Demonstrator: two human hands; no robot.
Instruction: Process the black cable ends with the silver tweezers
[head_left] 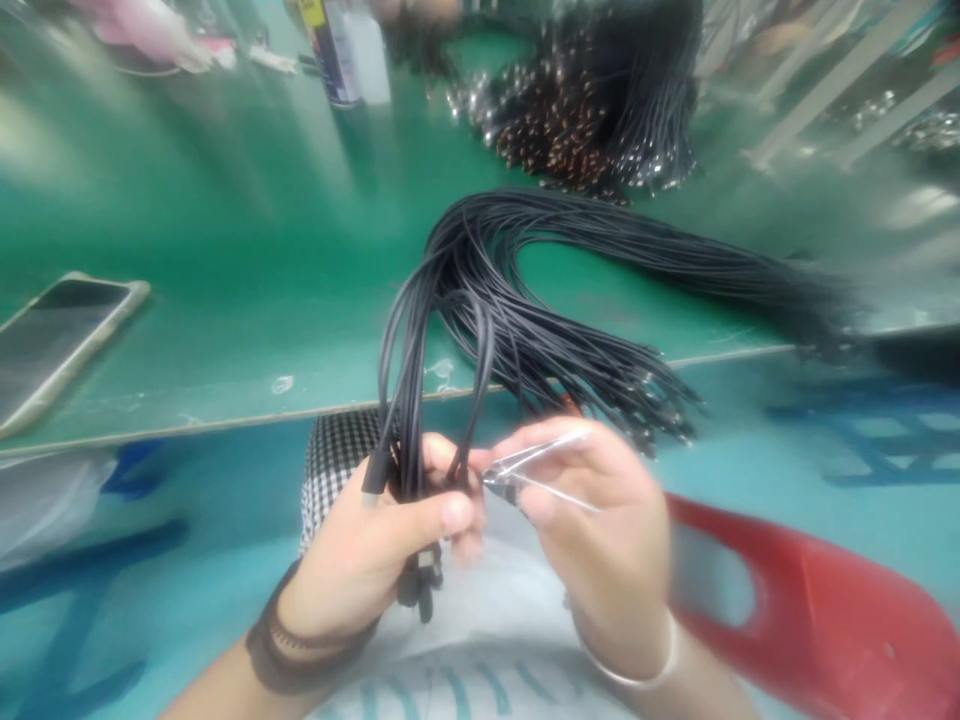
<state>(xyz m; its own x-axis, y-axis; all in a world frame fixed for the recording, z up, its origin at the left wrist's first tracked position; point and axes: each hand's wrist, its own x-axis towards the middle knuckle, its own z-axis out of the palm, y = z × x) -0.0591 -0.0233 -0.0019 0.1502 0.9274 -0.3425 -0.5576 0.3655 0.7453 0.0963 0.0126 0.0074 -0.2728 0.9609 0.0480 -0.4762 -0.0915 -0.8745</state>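
My left hand (pixel 375 545) is closed around several black cables (pixel 411 430), with dark plugs sticking out below the fingers and one plug (pixel 379 470) beside the index finger. In my right hand (pixel 615 510) is a pair of silver tweezers (pixel 536 457), V-shaped, its tips pointing left at a cable end by the left fingertips. Whether the tips grip that end I cannot tell. From the left hand the cables rise and loop over the green table (pixel 247 310), and a fan of loose ends with metal tips (pixel 652 400) hangs over its front edge.
A phone (pixel 64 335) lies at the table's left. At the back stand a spray can (pixel 330 55) and a large heap of dark cables (pixel 577 110). Another person's hand (pixel 176 45) shows at the far left. A red plastic piece (pixel 825 610) is at lower right.
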